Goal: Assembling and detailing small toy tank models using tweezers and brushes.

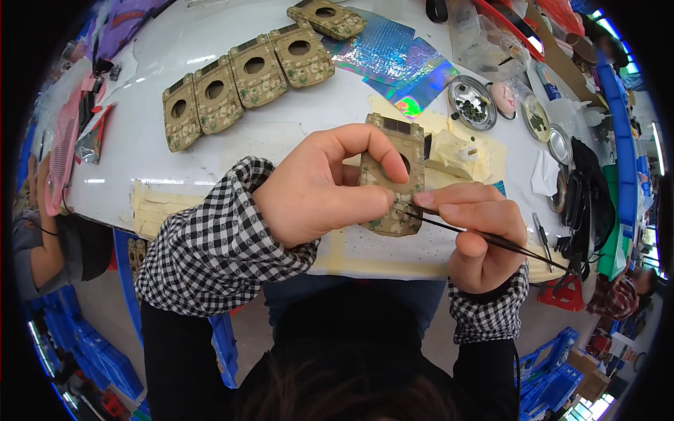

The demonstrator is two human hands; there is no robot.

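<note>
My left hand grips a camouflage-patterned rectangular shell with a round hole in its middle, holding it upright above the white table. My right hand pinches dark slim tweezers, whose tips touch the shell's lower right part. Both wrists wear black-and-white checked cuffs.
A row of several matching camouflage shells lies at the back left, one more further back. Holographic sheets lie behind. Round metal dishes with small dark parts stand at right. Another person's arm is at the left edge.
</note>
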